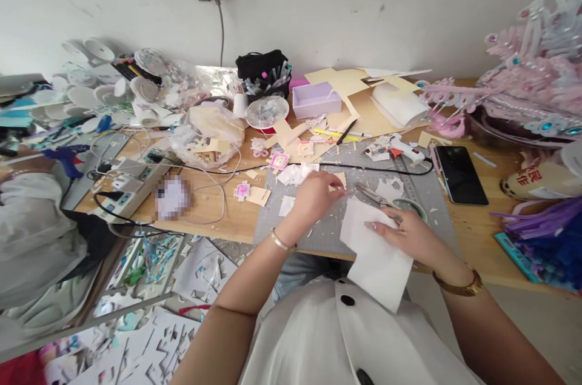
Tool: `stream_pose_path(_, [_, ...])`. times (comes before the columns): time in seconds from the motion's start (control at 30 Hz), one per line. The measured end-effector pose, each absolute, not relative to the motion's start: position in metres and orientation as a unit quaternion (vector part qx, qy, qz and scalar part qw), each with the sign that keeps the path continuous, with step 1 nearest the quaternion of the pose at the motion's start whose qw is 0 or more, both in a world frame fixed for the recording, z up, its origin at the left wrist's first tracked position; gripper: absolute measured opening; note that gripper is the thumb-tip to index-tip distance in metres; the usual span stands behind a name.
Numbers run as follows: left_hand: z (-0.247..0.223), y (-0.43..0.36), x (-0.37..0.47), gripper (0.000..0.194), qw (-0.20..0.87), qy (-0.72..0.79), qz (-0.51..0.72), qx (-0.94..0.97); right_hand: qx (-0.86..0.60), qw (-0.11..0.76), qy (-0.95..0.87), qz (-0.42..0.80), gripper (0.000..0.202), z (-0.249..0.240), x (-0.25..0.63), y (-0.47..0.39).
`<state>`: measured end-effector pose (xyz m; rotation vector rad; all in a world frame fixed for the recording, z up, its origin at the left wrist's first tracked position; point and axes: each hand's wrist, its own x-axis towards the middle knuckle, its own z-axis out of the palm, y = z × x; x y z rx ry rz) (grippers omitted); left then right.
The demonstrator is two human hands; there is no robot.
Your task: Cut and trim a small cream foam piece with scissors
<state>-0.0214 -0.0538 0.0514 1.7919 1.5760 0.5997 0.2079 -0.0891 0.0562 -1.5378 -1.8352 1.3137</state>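
Observation:
My right hand [407,230] pinches a white sheet of paper [375,257], cut to an uneven outline, in front of the cutting mat. Scissors [375,196] show just beyond that hand, blades toward the left; whether its fingers touch the handles I cannot tell. My left hand [318,194] is over the mat, left of the sheet's top corner, with its fingertips drawn together; what they hold, if anything, is too small to make out. White paper scraps [295,174] and a pink decorated piece [279,160] lie near it on the grey cutting mat [325,230].
A white glue gun [409,151] and a black phone [460,174] lie to the right, near a drink cup [522,182]. A black cable [364,167] crosses the mat. Behind stands a purple box [317,103]. At left, a person's sleeve [36,233] shows by a power strip [122,197].

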Motion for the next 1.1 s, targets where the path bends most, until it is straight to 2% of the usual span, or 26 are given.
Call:
stream_pose_path(0.07, [0.049,-0.041,-0.018,0.023,0.211,0.648,0.187,0.708,-0.579,0.207,-0.627,0.477,0.033,0.053,0.211,-0.088])
stream_pose_path(0.13, [0.045,-0.032,-0.014,0.034,0.168,0.663,0.135,0.717,-0.593,0.201,-0.608,0.487,0.034,0.05,0.215,-0.087])
stream_pose_path(0.27, [0.04,-0.022,-0.01,0.038,0.166,0.682,0.093,0.706,-0.607,0.202,-0.58,0.504,0.037,0.048,0.221,-0.088])
stream_pose_path(0.33, [0.04,-0.021,-0.011,0.032,0.178,0.683,0.112,0.699,-0.617,0.206,-0.56,0.513,0.039,0.048,0.223,-0.089])
stream_pose_path(0.43, [0.041,-0.021,-0.017,0.015,0.246,0.683,0.179,0.664,-0.622,0.21,-0.543,0.524,0.043,0.05,0.226,-0.088])
stream_pose_path(0.53, [0.041,-0.028,-0.02,0.009,0.412,0.659,0.26,0.573,-0.612,0.235,-0.544,0.524,0.047,0.057,0.228,-0.087])
stream_pose_path(0.63, [0.041,-0.041,-0.015,0.018,0.616,0.559,0.321,0.453,-0.594,0.274,-0.521,0.549,0.054,0.067,0.225,-0.087])
stream_pose_path(0.7, [0.043,-0.051,-0.009,0.031,0.696,0.498,0.346,0.385,-0.584,0.305,-0.489,0.571,0.057,0.071,0.22,-0.087])
stream_pose_path(0.8, [0.047,-0.066,-0.001,0.042,0.748,0.455,0.372,0.308,-0.59,0.33,-0.473,0.565,0.055,0.069,0.211,-0.086])
stream_pose_path(0.93, [0.054,-0.079,0.005,0.041,0.759,0.429,0.43,0.235,-0.619,0.329,-0.508,0.5,0.048,0.057,0.203,-0.085])
stream_pose_path(1.1, [0.057,-0.086,0.008,0.044,0.743,0.441,0.426,0.269,-0.618,0.319,-0.551,0.462,0.045,0.051,0.201,-0.089])
